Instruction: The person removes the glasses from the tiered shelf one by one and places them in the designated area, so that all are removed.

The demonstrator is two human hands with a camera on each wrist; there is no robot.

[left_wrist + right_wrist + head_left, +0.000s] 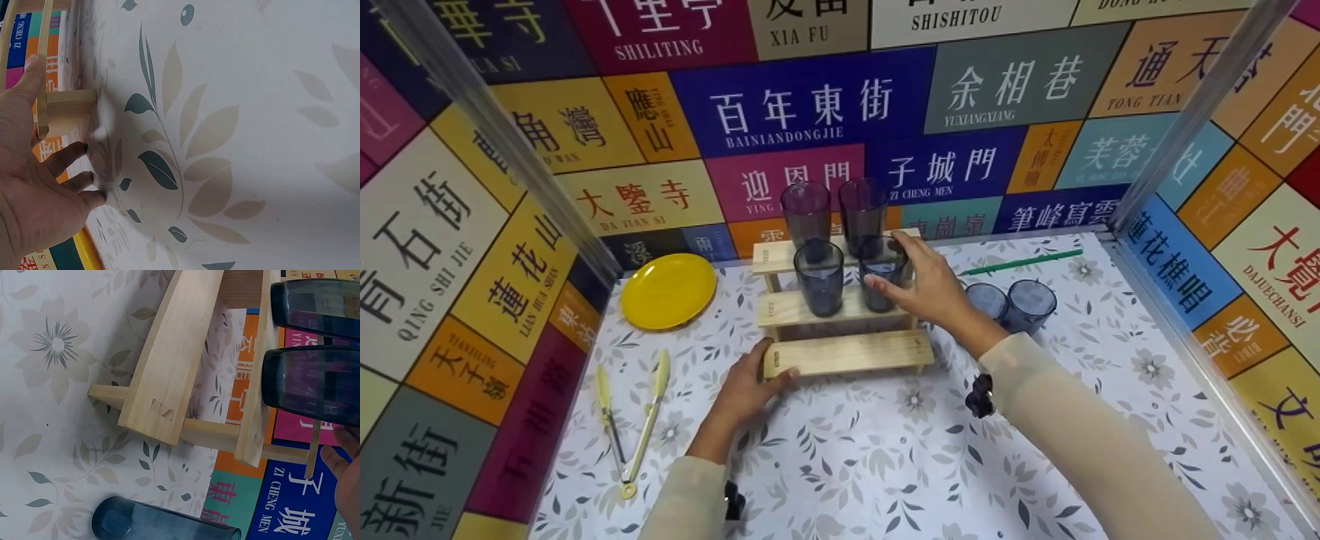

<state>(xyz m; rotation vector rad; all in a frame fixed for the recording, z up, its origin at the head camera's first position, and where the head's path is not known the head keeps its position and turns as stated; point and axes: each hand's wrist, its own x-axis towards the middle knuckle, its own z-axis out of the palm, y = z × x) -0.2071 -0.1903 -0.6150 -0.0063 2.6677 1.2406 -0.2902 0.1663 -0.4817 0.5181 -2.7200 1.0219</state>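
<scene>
A three-step wooden rack [847, 354] stands on the table. My left hand [748, 384] grips the left end of its lowest step, thumb over the board; in the left wrist view the other fingers [76, 183] spread beside it. On the middle step are two dark tinted glass tumblers. My right hand [926, 281] holds the right tumbler [879, 289] near its rim, thumb in front and fingers at the far side. The left tumbler [820, 279] stands beside it. Both bases meet the step in the right wrist view, where fingertips [336, 462] show beside the nearer tumbler [309, 385].
Two more tumblers stand on the top step, one [805, 214] left of the other [862, 214]. Right of the rack are two bluish glasses [1031, 306] and a green straw [1024, 262]. A yellow plate [669, 291] and tongs [641, 442] lie left. Printed walls [817, 97] enclose the table.
</scene>
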